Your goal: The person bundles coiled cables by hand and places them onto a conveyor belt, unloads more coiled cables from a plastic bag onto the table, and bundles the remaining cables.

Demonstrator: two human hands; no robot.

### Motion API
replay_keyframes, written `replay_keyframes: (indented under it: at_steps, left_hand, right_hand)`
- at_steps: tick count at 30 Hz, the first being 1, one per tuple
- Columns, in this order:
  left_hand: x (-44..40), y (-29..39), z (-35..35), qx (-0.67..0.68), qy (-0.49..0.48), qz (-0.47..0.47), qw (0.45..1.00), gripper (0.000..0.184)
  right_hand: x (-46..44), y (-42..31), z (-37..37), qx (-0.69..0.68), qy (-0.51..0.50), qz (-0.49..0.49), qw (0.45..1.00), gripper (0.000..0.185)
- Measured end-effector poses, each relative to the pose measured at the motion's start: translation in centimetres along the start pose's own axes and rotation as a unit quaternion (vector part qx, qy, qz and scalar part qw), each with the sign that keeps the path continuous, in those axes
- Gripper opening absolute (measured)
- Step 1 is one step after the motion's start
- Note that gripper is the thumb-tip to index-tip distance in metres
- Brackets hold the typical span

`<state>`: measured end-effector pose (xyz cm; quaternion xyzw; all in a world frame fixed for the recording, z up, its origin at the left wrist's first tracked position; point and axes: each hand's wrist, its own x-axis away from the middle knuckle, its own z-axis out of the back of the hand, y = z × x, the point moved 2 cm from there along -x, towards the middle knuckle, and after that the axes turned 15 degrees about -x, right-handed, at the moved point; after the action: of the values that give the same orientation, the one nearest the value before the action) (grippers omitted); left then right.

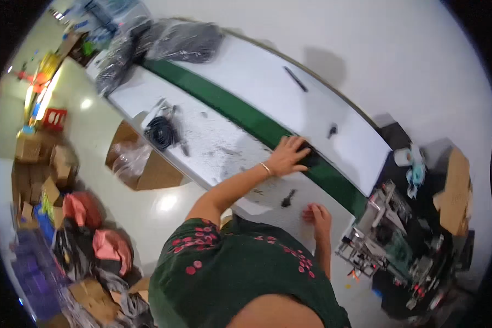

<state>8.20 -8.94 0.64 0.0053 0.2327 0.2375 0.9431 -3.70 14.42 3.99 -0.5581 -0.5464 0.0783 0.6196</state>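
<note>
My left hand reaches over the edge of the green conveyor strip with its fingers spread. Its fingertips are at a small black object on the strip; whether they touch it is unclear. Lower right, my right hand hovers at the near edge of the white worktop, its fingers loosely bent and nothing visible in them. A small black part lies on the worktop between my hands. Across the strip are another small black part and a thin black stick-like item.
A coiled black cable sits on the worktop's left part. Plastic-wrapped dark bundles lie at the far end. To the right stands a machine with metal parts. An open cardboard box is on the floor at left.
</note>
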Motion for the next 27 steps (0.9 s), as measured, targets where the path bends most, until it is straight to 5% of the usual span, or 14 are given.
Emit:
replay_keyframes:
  at_steps: [6,10,14,18,21,23,24,27]
  left_hand:
    - [4.9,-5.9,5.9,0.006,0.122,0.24,0.963,0.051]
    - [13.1,-15.7,11.0,-0.229,0.186,0.436,0.85,0.044]
    - [18.5,-19.2,15.7,-0.407,0.064,0.548,0.728,0.046]
    - [20.9,-21.3,14.4,-0.406,0.036,0.57,0.714,0.046]
    - [21.7,-22.0,15.3,-0.28,0.078,0.621,0.728,0.049]
    - [22.0,-21.1,16.7,-0.076,0.261,0.628,0.729,0.036]
    - [21.6,-20.4,17.3,-0.074,0.259,0.626,0.731,0.036]
    - [20.3,-17.6,20.4,0.209,0.399,0.562,0.694,0.027]
  right_hand:
    - [-0.4,-0.5,-0.3,0.031,-0.021,0.013,0.999,0.022]
    - [-2.1,0.9,1.2,0.055,-0.028,0.01,0.998,0.021]
    - [-2.4,0.7,0.5,0.069,-0.022,0.0,0.997,0.021]
    - [-3.0,0.7,0.8,0.105,-0.039,-0.001,0.994,0.021]
    - [-3.0,0.8,1.3,0.108,-0.036,0.008,0.993,0.021]
    - [-2.8,1.0,1.4,0.108,-0.037,0.012,0.993,0.021]
    - [-2.6,1.0,1.4,0.106,-0.034,0.012,0.994,0.021]
    - [-1.8,0.5,1.1,0.08,-0.035,0.007,0.996,0.021]
